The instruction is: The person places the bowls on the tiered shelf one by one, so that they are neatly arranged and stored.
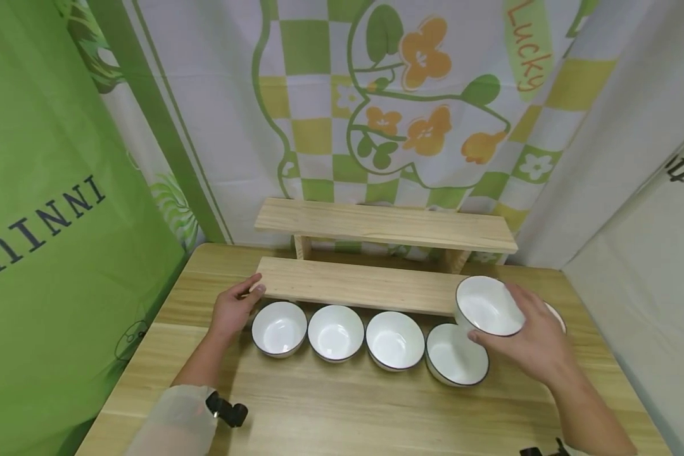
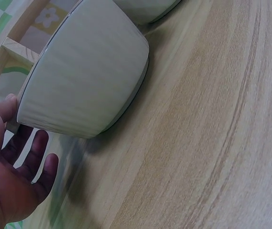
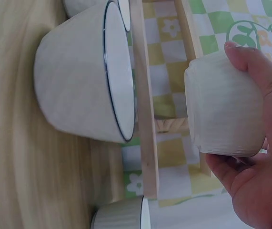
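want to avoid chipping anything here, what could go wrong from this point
The raised bowl in the right hand might slip and strike the fourth bowl from the left, close by in the row.
If lowered carelessly, it could knock the lower board, whose right end is near.
The left hand touches that board's left end; a push there might shift it into the leftmost bowl, just in front.
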Motion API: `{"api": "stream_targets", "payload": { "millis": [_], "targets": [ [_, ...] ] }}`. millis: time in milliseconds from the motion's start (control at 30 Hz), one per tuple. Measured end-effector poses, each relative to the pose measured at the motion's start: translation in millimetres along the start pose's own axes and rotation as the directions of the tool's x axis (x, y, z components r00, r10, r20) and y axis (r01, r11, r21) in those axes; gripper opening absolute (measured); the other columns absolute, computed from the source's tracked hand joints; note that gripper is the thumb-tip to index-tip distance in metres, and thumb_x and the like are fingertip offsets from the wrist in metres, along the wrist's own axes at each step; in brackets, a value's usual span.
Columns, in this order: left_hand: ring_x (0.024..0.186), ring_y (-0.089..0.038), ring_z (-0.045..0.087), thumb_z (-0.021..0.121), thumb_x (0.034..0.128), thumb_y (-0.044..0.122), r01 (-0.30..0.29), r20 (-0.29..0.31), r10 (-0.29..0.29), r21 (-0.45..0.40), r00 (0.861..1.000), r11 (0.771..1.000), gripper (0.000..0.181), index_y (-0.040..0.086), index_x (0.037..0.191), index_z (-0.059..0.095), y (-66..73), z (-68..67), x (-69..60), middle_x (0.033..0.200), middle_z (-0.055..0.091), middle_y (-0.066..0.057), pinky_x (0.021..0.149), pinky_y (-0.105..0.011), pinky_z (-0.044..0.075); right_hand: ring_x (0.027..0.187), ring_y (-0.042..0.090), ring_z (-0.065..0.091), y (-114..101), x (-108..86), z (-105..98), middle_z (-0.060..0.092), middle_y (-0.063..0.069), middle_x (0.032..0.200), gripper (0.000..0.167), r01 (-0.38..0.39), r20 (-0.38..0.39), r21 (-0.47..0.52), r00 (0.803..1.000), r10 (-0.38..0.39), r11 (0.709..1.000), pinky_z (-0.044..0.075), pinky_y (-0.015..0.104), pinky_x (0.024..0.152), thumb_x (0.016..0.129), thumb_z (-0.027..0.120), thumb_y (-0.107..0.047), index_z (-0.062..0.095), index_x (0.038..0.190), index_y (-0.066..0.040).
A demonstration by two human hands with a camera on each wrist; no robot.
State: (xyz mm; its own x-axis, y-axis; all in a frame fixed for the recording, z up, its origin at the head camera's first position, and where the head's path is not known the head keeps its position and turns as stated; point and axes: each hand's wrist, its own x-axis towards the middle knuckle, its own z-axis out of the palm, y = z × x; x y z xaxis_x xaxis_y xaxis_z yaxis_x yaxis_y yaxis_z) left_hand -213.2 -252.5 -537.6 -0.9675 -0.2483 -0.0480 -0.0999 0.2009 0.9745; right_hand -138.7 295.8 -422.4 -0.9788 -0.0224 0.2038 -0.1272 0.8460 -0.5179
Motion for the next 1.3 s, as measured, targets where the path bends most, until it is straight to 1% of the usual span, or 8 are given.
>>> {"api": "stream_targets", "payload": {
  "millis": [267,467,567,733,933,1000,1167,1300],
  "targets": [
    [0.081,-0.005,0.061,0.08,0.0935,0.036,0.002,0.0,-0.002,-0.006,1.0,1.0,0.048,0.015,0.136,0.07,-1.3,0.1,1.0,0.128,0.068,-0.009,0.067,-0.018,0.053,0.131,0.061,0.042,-16,14.3,3,0.04,0.034,0.153,0.126,0.027,0.023,0.031,0.999,-0.028,0.999,0.039,0.077,0.095,0.068,0.095,-0.056,0.029,0.164,-0.008],
    [0.08,-0.007,0.06,0.08,0.0936,0.035,0.01,-0.013,-0.01,-0.006,1.0,1.0,0.047,0.016,0.136,0.071,-1.5,-0.2,1.0,0.118,0.069,-0.006,0.066,-0.019,0.052,0.132,0.059,0.043,-29,24.4,9,0.042,0.031,0.153,0.121,0.072,0.009,0.059,0.997,-0.073,0.996,0.039,0.075,0.098,0.066,0.096,-0.054,0.037,0.16,-0.008],
    [0.08,-0.007,0.061,0.08,0.0936,0.035,0.012,-0.008,-0.012,-0.006,1.0,1.0,0.048,0.016,0.136,0.07,-1.8,-0.2,1.6,0.12,0.069,-0.005,0.067,-0.018,0.053,0.134,0.057,0.042,-35,28.9,12,0.042,0.03,0.154,0.121,0.086,0.011,0.072,0.996,-0.087,0.994,0.039,0.074,0.1,0.065,0.097,-0.054,0.038,0.16,-0.007],
    [0.081,-0.006,0.06,0.08,0.0934,0.035,0.022,0.001,-0.022,-0.014,1.0,1.0,0.048,0.017,0.137,0.07,-1.7,0.0,1.9,0.125,0.069,-0.006,0.068,-0.017,0.052,0.135,0.055,0.042,-44,35.4,16,0.041,0.028,0.155,0.121,0.101,0.034,0.08,0.994,-0.104,0.992,0.042,0.072,0.098,0.066,0.096,-0.056,0.038,0.16,-0.008],
    [0.081,-0.004,0.06,0.08,0.0933,0.035,0.034,0.004,-0.034,-0.026,0.999,0.999,0.049,0.016,0.137,0.07,-0.2,0.4,1.5,0.129,0.068,-0.006,0.069,-0.017,0.052,0.138,0.056,0.039,-53,42.4,20,0.037,0.027,0.158,0.123,0.095,0.06,0.072,0.993,-0.1,0.993,0.042,0.074,0.099,0.067,0.093,-0.062,0.035,0.162,-0.011],
    [0.081,-0.004,0.06,0.08,0.0933,0.034,0.034,0.005,-0.034,-0.029,0.999,0.999,0.049,0.016,0.137,0.07,-0.3,0.2,1.6,0.13,0.068,-0.007,0.069,-0.017,0.052,0.139,0.056,0.038,-57,45.1,21,0.036,0.027,0.159,0.123,0.096,0.069,0.071,0.993,-0.101,0.993,0.04,0.074,0.101,0.067,0.092,-0.063,0.034,0.162,-0.011],
    [0.082,-0.004,0.062,0.08,0.0934,0.034,0.034,0.007,-0.034,-0.027,0.999,0.999,0.049,0.016,0.137,0.07,-1.1,-0.6,1.5,0.12,0.072,-0.005,0.069,-0.018,0.053,0.139,0.055,0.038,-66,51.5,23,0.037,0.026,0.159,0.123,0.104,0.074,0.075,0.991,-0.11,0.992,0.04,0.073,0.103,0.067,0.091,-0.066,0.036,0.162,-0.012],
    [0.083,-0.005,0.062,0.08,0.0931,0.035,0.031,0.01,-0.031,-0.019,0.999,0.999,0.049,0.017,0.137,0.07,-1.4,-0.3,1.8,0.125,0.07,-0.006,0.07,-0.018,0.053,0.136,0.054,0.042,-71,55.2,26,0.04,0.022,0.158,0.123,0.113,0.064,0.063,0.991,-0.117,0.992,0.043,0.071,0.1,0.064,0.09,-0.07,0.038,0.161,-0.014]
  ]
}}
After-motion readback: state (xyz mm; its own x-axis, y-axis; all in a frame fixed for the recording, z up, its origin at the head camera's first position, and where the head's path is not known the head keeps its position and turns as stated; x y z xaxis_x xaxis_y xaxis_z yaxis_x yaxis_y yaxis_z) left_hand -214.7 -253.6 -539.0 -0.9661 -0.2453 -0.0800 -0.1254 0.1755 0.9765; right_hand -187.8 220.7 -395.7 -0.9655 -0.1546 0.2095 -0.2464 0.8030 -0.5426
